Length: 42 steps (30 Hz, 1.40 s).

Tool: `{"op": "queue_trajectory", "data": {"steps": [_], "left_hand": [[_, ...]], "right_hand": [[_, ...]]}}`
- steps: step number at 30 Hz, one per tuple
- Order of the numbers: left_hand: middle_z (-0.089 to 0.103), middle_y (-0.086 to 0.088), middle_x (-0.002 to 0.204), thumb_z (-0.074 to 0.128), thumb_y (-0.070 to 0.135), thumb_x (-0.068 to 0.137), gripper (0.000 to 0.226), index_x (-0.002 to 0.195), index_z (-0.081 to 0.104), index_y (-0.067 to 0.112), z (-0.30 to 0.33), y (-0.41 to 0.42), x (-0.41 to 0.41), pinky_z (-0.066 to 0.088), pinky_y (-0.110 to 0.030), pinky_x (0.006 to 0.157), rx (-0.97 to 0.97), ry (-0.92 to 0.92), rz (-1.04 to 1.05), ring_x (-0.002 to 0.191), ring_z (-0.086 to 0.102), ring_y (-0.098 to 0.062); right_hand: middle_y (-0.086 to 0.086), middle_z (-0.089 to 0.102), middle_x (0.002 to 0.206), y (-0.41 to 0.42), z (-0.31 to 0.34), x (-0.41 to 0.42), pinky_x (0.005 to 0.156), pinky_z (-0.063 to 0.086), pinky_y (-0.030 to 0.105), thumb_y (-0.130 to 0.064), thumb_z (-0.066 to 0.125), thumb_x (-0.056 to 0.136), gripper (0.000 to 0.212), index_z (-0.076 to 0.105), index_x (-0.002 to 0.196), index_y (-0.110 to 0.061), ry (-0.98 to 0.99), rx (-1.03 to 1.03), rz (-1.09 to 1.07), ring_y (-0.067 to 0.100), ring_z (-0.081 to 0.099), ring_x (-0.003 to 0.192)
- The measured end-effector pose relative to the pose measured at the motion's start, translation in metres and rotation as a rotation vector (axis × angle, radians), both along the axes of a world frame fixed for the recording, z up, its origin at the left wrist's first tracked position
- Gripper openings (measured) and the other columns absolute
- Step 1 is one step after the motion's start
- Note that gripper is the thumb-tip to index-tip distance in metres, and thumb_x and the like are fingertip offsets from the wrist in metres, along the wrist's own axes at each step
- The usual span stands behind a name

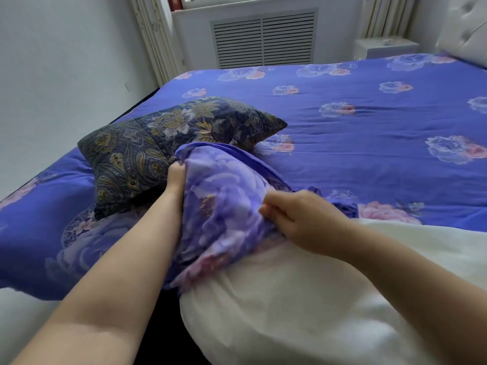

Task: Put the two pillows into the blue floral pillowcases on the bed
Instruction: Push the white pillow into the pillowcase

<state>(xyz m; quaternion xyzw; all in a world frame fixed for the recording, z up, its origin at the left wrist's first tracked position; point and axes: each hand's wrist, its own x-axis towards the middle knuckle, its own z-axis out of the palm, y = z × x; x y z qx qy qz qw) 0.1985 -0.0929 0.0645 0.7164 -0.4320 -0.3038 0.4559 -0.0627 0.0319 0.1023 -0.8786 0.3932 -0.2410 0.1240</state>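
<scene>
1. White pillow (pixel 303 306) fills lower right of frame, nearest the camera, its far end tucked into the blue floral pillowcase (pixel 224 206)
2. Right hand (pixel 297 219), center-right, fingers curled & pinching the pillowcase fabric at its opening, just above the pillow
3. Left hand (pixel 175 177), center of frame, grips the pillowcase's left edge w/ fingers curled into the cloth; forearm runs down to lower left
4. Pillowcase is bunched up btwn both hands, its far end resting on the bed (pixel 369 122)
5. Dark paisley-floral pillow (pixel 163 143) lies left of center on the bed, just behind the left hand, touching the pillowcase's far edge
6. Bed has a blue floral cover spreading to upper right
7. Far back: white wall vent (pixel 263 39) at top center, tufted white headboard (pixel 466 30) in upper right corner
</scene>
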Motion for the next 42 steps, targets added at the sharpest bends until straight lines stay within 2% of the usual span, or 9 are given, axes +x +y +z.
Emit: {"op": "queue_trajectory", "data": {"steps": [6,8,11,15,22,29,33,37,42], "left_hand": [[0.054,-0.029,0.117,0.044,0.015,0.096,0.025,0.107,0.055,-0.004,0.017,-0.007,-0.031,0.038,-0.034,0.083,-0.217,-0.446,-0.091,0.112,0.051,-0.038],[0.049,-0.023,0.12,0.049,0.017,0.092,0.03,0.116,0.052,-0.001,0.025,0.004,-0.038,0.038,-0.041,0.098,-0.505,-0.602,-0.031,0.116,0.046,-0.035],[0.055,-0.013,0.104,0.051,0.029,0.092,0.03,0.105,0.056,0.002,0.022,0.036,-0.047,0.044,-0.038,0.086,-0.741,-0.684,-0.069,0.094,0.055,-0.03],[0.06,-0.008,0.097,0.055,0.046,0.088,0.042,0.1,0.059,0.006,-0.013,0.077,-0.053,0.04,-0.028,0.083,-0.603,-0.781,-0.165,0.088,0.056,-0.024],[0.059,-0.006,0.083,0.067,0.018,0.084,0.01,0.081,0.06,0.011,-0.022,0.092,-0.037,0.04,-0.035,0.074,-0.458,-0.789,-0.037,0.079,0.052,-0.029],[0.062,-0.011,0.086,0.057,0.011,0.088,0.005,0.086,0.059,0.007,0.006,0.103,-0.051,0.031,-0.032,0.069,-0.447,-0.791,-0.102,0.083,0.056,-0.034],[0.063,-0.012,0.095,0.047,0.013,0.095,0.008,0.096,0.052,0.008,0.004,0.114,-0.058,0.026,-0.033,0.064,-0.335,-0.621,-0.219,0.091,0.056,-0.035],[0.057,-0.013,0.094,0.042,0.009,0.094,0.007,0.094,0.049,0.005,-0.007,0.115,-0.054,0.034,-0.036,0.069,-0.365,-0.759,-0.12,0.09,0.053,-0.035],[0.054,-0.004,0.08,0.046,0.004,0.09,0.004,0.088,0.049,0.004,0.002,0.113,-0.061,0.025,-0.024,0.062,-0.546,-0.694,-0.053,0.077,0.054,-0.032]], "right_hand": [[-0.001,0.048,0.055,0.007,0.004,-0.035,0.056,0.037,0.023,-0.05,0.044,0.093,0.047,0.047,0.059,-0.018,0.616,0.464,0.024,0.009,0.044,0.052],[-0.005,0.051,0.053,-0.001,-0.002,-0.039,0.054,0.037,0.018,-0.053,0.044,0.093,0.049,0.049,0.06,-0.017,0.558,0.512,-0.014,0.004,0.044,0.047],[-0.002,0.05,0.057,-0.01,-0.007,-0.033,0.055,0.035,0.021,-0.051,0.045,0.093,0.045,0.049,0.064,-0.017,0.456,0.426,-0.027,0.008,0.042,0.052],[-0.012,0.051,0.065,-0.021,0.001,-0.023,0.055,0.034,0.015,-0.05,0.053,0.09,0.031,0.05,0.067,-0.029,0.388,0.405,-0.041,0.001,0.045,0.058],[-0.017,0.051,0.074,-0.032,0.014,0.008,0.057,0.035,0.022,-0.049,0.059,0.086,0.016,0.052,0.091,-0.036,0.335,0.219,-0.014,0.0,0.049,0.068],[-0.002,0.046,0.129,-0.069,-0.007,0.041,0.095,0.034,0.029,-0.04,0.06,0.087,0.041,0.053,0.126,-0.028,0.215,-0.071,-0.032,0.018,0.042,0.12],[0.006,0.063,0.105,-0.075,-0.028,0.047,0.069,0.052,0.037,-0.026,0.062,0.081,0.024,0.066,0.102,-0.016,0.112,-0.332,-0.066,0.03,0.061,0.093],[0.003,0.065,0.082,-0.075,-0.04,0.04,0.051,0.047,0.033,-0.016,0.057,0.091,0.015,0.069,0.081,-0.014,0.014,-0.703,-0.061,0.025,0.061,0.069],[0.006,0.067,0.094,-0.082,-0.041,0.044,0.056,0.053,0.035,-0.029,0.056,0.089,0.023,0.069,0.092,-0.01,-0.041,-0.517,-0.033,0.029,0.064,0.078]]}}
